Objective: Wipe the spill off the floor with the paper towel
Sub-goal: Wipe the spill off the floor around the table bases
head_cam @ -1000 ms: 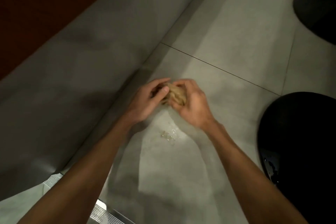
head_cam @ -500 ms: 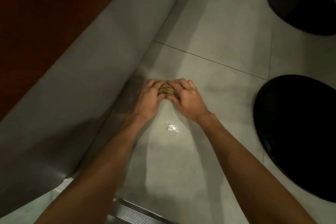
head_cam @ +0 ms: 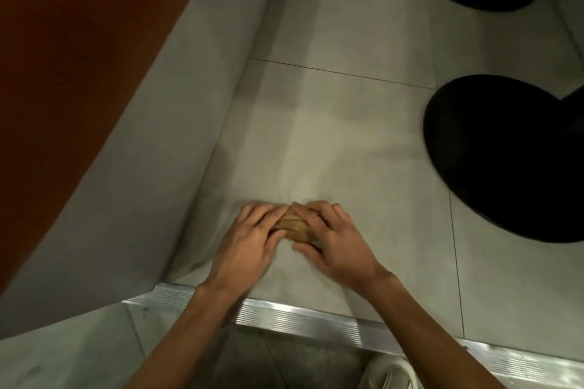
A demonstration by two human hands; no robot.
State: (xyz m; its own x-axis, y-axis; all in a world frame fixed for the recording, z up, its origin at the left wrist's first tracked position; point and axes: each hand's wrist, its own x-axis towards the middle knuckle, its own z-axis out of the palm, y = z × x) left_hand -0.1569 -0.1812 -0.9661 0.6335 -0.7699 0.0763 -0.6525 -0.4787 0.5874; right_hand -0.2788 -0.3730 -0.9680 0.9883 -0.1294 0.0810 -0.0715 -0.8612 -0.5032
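A wadded paper towel (head_cam: 295, 224) is pressed to the floor (head_cam: 347, 142), gripped between left hand (head_cam: 249, 241) and right hand (head_cam: 336, 241), equally near.

Floor surfaces, materials showing
Towel (head_cam: 295, 224) looking crumpled brown paper; tiles (head_cam: 363, 142) showing matt grey; threshold strip (head_cam: 294, 319) gleaming ribbed metal.

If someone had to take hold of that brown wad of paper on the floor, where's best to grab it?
Probably from above, across its two ends. The paper towel lies bunched low on the floor, and the left hand and right hand already press down on each end.
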